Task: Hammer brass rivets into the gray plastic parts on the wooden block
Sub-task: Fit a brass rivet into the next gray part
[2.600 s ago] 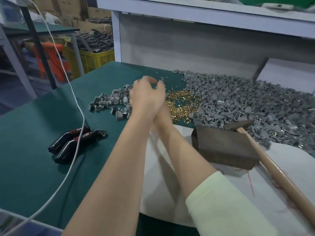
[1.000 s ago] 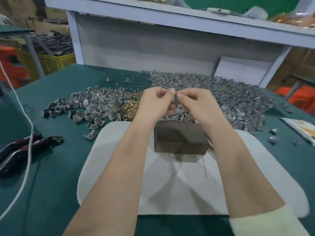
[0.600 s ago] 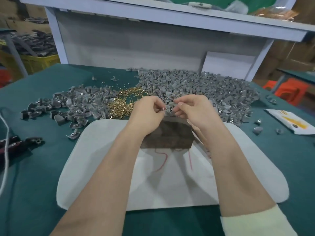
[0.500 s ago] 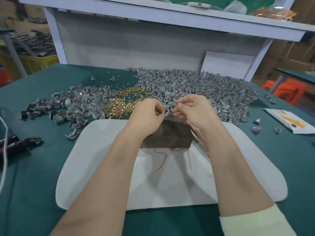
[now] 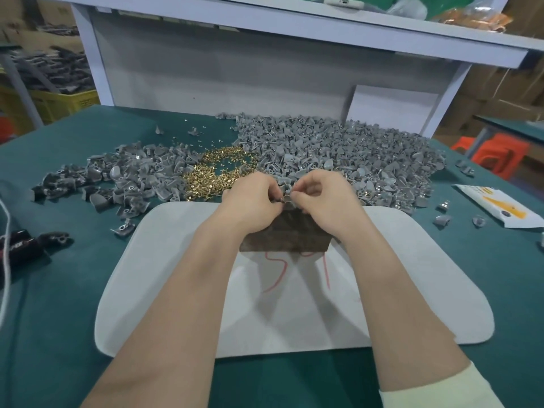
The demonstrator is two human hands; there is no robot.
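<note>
A dark wooden block [image 5: 287, 238] stands on a white pad [image 5: 412, 275] in the middle of the green table. Above the block's far edge my left hand [image 5: 253, 201] and my right hand [image 5: 326, 198] meet, fingertips pinched together on one small gray plastic part [image 5: 288, 198]. My left fingertips press something tiny against the part; I cannot make out what it is. A heap of brass rivets [image 5: 217, 172] lies just behind my left hand. The hammer is not in view.
A big pile of gray parts [image 5: 353, 154] fills the table behind the block; a smaller pile [image 5: 117, 178] lies to the left. Black-and-red pliers [image 5: 26, 245] and a white cable [image 5: 6, 231] lie at the left edge, a packet [image 5: 500, 207] at the right.
The view swung from left to centre. My hands came from the rivet heap to the block and now hold a gray part between them, barely moving over the last half second.
</note>
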